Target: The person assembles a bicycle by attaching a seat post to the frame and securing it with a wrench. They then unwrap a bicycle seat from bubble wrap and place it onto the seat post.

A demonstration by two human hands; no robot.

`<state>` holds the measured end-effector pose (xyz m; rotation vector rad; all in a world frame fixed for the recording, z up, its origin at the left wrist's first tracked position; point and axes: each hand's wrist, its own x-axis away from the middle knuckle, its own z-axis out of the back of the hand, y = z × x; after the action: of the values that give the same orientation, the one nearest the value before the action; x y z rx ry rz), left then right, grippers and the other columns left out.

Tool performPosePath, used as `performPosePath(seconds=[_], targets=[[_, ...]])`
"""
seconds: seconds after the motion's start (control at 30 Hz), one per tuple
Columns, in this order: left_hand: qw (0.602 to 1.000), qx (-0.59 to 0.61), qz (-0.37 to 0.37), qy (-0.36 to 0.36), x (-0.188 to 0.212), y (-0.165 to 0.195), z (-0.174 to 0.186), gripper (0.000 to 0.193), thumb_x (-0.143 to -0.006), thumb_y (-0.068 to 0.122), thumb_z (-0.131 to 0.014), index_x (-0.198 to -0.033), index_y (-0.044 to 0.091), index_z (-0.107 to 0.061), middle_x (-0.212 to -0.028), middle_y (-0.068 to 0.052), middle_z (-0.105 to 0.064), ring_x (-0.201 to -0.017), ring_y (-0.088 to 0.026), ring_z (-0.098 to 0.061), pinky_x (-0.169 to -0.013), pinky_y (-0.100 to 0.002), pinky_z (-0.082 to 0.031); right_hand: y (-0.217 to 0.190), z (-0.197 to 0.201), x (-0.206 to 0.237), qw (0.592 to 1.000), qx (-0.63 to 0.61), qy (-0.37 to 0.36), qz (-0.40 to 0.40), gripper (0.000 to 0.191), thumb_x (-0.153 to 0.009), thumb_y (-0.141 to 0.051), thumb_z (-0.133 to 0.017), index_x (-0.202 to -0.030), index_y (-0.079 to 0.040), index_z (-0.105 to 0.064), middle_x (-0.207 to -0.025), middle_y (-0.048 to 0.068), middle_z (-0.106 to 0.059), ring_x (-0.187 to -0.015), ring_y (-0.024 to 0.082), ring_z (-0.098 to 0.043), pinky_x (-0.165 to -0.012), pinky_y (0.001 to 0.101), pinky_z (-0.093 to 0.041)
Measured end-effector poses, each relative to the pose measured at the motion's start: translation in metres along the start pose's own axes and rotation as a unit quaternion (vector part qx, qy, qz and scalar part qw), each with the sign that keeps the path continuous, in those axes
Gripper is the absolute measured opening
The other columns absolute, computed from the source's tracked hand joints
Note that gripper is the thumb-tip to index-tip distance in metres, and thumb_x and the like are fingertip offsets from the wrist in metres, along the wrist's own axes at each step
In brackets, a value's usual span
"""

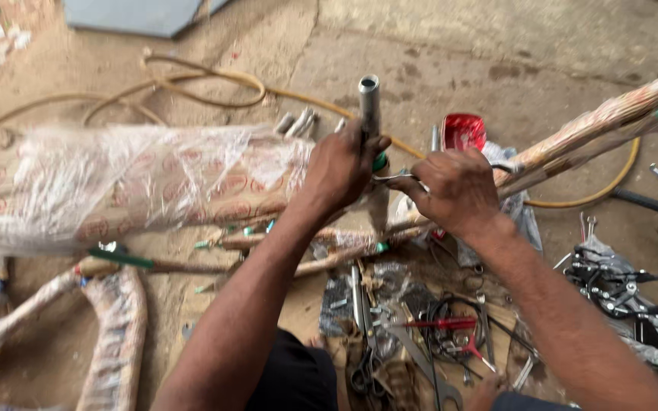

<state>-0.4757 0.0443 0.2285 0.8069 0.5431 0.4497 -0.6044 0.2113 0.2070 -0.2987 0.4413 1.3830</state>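
Gripping steel tube (369,103) w/ left hand (342,164), right hand (455,190) closed on spanner (394,178).

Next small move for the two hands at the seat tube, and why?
Probably a short turn of the spanner with the right hand, while the left hand steadies the metal tube. The spanner's head sits at the frame joint just below the left hand's grip, and the paper-wrapped bicycle frame lies loose on the floor, so it could shift.

silver tube (369,103), red reflector (463,130), yellow hose (215,76)
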Motion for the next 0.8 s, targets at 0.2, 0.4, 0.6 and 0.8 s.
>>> performPosePath(seconds=[0.2, 0.4, 0.6, 0.8], targets=[[0.994, 0.041, 0.083, -0.06, -0.001, 0.002, 0.002, 0.028, -0.099, 0.036, -0.059, -0.101, 0.008, -0.061, -0.075, -0.013, -0.075, -0.062, -0.025, -0.074, -0.058, -0.042, -0.055, 0.023, 0.005, -0.035, 0.958, 0.223, -0.12, 0.134, 0.057, -0.09, -0.064, -0.059, -0.062, -0.015, -0.065, -0.055, -0.002, -0.06, -0.05, 0.012, -0.056, -0.067, 0.0325, -0.047], [0.999, 0.032, 0.007, -0.032, -0.004, -0.004, -0.003, 0.03, -0.102, 0.036, -0.055, -0.102, 0.007, -0.058, -0.08, -0.011, -0.075, -0.068, -0.024, -0.075, -0.059, -0.041, -0.056, -0.086, -0.024, -0.029, 0.803, -0.489, 0.22, -0.258, 0.042, -0.11, -0.045, -0.06, -0.099, -0.005, -0.072, -0.094, 0.006, -0.069, -0.092, 0.011, -0.065, -0.085, 0.0309, -0.054], [1.0, -0.016, 0.011, -0.02, -0.001, -0.008, -0.002, 0.034, -0.1, 0.039, -0.06, -0.102, 0.005, -0.061, -0.081, -0.019, -0.073, -0.075, -0.036, -0.073, -0.065, -0.049, -0.053, -0.072, -0.137, 0.048, 0.77, -0.53, 0.13, -0.332, 0.042, -0.1, -0.043, -0.063, -0.106, -0.002, -0.07, -0.091, 0.006, -0.072, -0.08, 0.013, -0.065, -0.074, 0.0301, -0.051], [1.0, -0.018, -0.007, 0.002, -0.003, -0.008, -0.006, 0.033, -0.099, 0.039, -0.064, -0.099, 0.006, -0.062, -0.084, -0.018, -0.071, -0.08, -0.04, -0.071, -0.068, -0.052, -0.051, 0.023, -0.027, 0.011, 0.997, 0.056, -0.045, 0.021, 0.049, -0.09, -0.057, -0.066, -0.071, -0.013, -0.072, -0.063, 0.004, -0.066, -0.059, 0.02, -0.064, -0.06, 0.04, -0.047]])
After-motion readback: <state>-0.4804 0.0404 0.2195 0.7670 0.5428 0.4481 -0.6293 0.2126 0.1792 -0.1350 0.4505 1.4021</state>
